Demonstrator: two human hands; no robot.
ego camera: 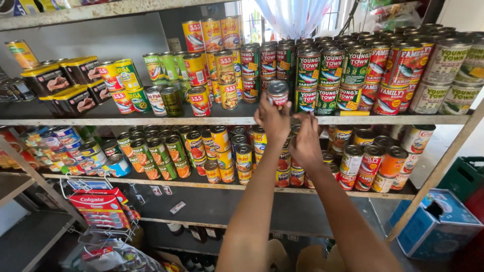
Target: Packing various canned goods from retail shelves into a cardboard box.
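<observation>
Holding a small red-labelled tin (277,93) up at the front edge of the upper shelf (126,121), your left hand (272,120) has its fingers closed round the lower half of it, just at 12 o'clock from your wrist. Your right hand (306,141) sits at 4 o'clock from the tin, fingers curled loosely, and I cannot tell whether it grips anything; it looks empty.

From the head view, the risk I judge most likely: the tin is pinched by fingertips only, so a slip would drop it onto the orange-topped cans (244,156) on the middle shelf (151,181) below. The green sardine cans (327,65) at 1 o'clock are stacked two or three high and close beside your knuckles; a nudge could topple a column.

Containers: every can in sight is sealed, contents hidden. At 9 o'clock lie flat black-and-yellow rectangular tins (65,80). At 5 o'clock a blue carton (438,226) stands on the floor with a torn hole on top, its inside too dark to read. At 7 o'clock a wire rack (101,206) holds red toothpaste boxes
</observation>
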